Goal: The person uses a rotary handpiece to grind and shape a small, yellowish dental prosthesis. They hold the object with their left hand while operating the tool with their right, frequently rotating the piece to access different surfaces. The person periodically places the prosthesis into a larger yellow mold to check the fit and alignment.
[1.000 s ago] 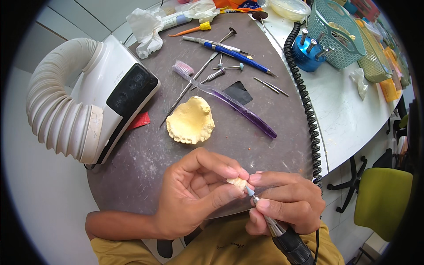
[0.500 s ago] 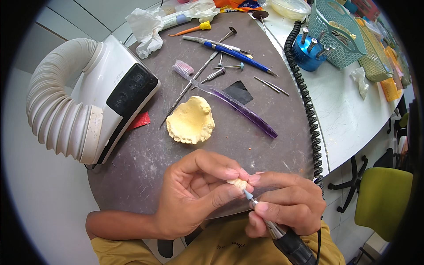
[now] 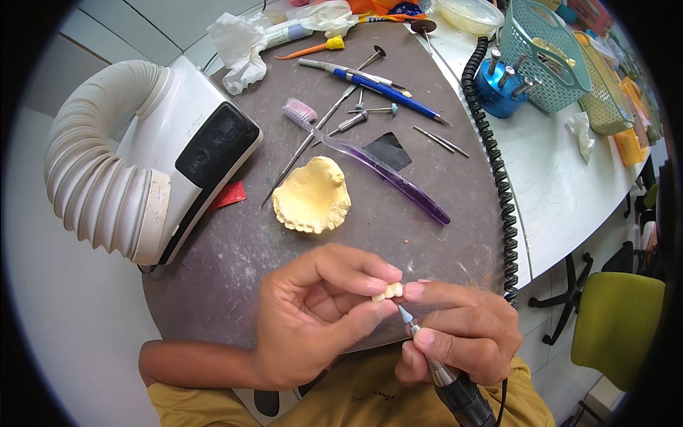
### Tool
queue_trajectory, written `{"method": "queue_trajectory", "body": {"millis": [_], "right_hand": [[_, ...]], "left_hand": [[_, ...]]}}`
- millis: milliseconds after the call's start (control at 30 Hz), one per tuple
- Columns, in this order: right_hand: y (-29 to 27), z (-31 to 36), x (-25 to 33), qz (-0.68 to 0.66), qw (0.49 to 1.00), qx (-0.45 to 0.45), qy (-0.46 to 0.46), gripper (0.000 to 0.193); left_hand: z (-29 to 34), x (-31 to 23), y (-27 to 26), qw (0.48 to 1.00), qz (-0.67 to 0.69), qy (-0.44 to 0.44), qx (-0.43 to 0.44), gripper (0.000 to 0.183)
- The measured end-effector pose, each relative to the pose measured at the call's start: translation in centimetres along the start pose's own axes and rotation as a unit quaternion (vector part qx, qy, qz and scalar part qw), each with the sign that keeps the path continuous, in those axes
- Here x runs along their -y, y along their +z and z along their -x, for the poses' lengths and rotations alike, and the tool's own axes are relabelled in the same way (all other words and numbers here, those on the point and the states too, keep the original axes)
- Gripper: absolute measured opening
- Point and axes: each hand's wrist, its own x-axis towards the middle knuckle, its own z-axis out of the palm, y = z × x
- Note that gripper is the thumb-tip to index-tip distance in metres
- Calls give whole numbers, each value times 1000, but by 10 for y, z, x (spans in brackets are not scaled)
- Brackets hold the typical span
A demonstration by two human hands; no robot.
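Between its thumb and fingertips, my left hand (image 3: pixel 302 309) pinches a small cream-white dental bridge (image 3: pixel 393 290) of joined tooth crowns. My right hand (image 3: pixel 469 324) is wrapped round a black and silver dental handpiece (image 3: pixel 461 400). Its pale blue-grey cone tip (image 3: pixel 405 314) sits just below the bridge, with a narrow gap between them. The index fingertip of my right hand is right beside the bridge's right end. Beyond my hands a pale yellow plaster dental model (image 3: pixel 311 199) lies on the dark work board (image 3: pixel 228 285).
A purple toothbrush (image 3: pixel 398 181), a blue pencil-like tool (image 3: pixel 391 91) and several burs lie beyond the model. At left stands a white suction unit (image 3: pixel 192 121) with a ribbed hose. A coiled black cord (image 3: pixel 498 185) runs along the right, near a blue bur holder (image 3: pixel 501 89) and baskets.
The bridge has been turned in my left fingers and shows more of its crowns. The handpiece tip, earlier against it, is now slightly apart. The whole view has shifted a little.
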Motion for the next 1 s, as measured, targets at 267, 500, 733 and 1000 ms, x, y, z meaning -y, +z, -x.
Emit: {"method": "queue_trajectory", "body": {"millis": [267,500,733,1000], "right_hand": [[-1,0,0,1,1000,4,-4,21],[-13,0,1,-16,999,17,26,24],[-11,8,-1,-44,998,1,48,27],[-10,7,-1,-14,999,17,35,27]], "left_hand": [[1,-5,-1,999,-11,-38,19,27],[-3,-21,1,984,-18,-166,58,28],[-3,-25,-1,975,4,-212,66,25],[-4,-23,-3,979,1,-189,83,25]]}}
